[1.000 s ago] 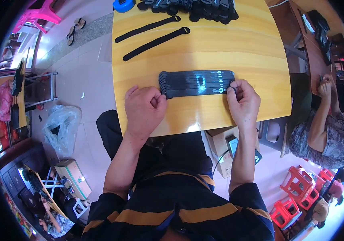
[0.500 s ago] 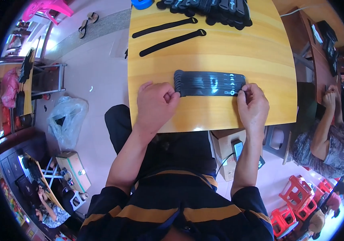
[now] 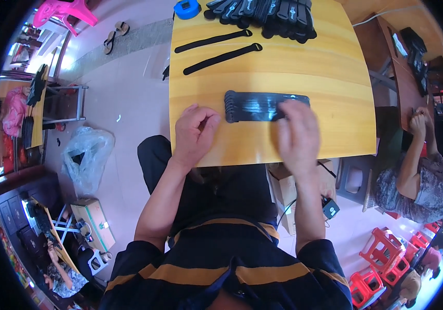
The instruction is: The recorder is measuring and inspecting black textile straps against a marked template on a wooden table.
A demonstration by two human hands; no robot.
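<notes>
A fanned row of black cable straps (image 3: 252,107) lies on the yellow wooden table (image 3: 335,129), rounded ends lined up at its left. My left hand (image 3: 195,134) rests at the table's near edge, just left of the row and apart from it. Its fingers are curled in, with nothing visible in them. Over the right part of the row is my right hand (image 3: 299,137), smeared by motion; its fingers cover some strap ends, and their grip is unclear. Farther off lie two single black straps, an upper one (image 3: 213,41) and a lower one (image 3: 222,59).
A large pile of black straps (image 3: 268,18) sits at the table's far edge, beside a blue round object (image 3: 187,9). To the right another person (image 3: 420,181) sits at a brown table. Red stools (image 3: 381,248) and a clear plastic bag (image 3: 87,155) stand on the floor.
My right hand has left the row's right end and moved left over the straps. My left hand has drawn slightly away from the row's left end. The view has shifted a little.
</notes>
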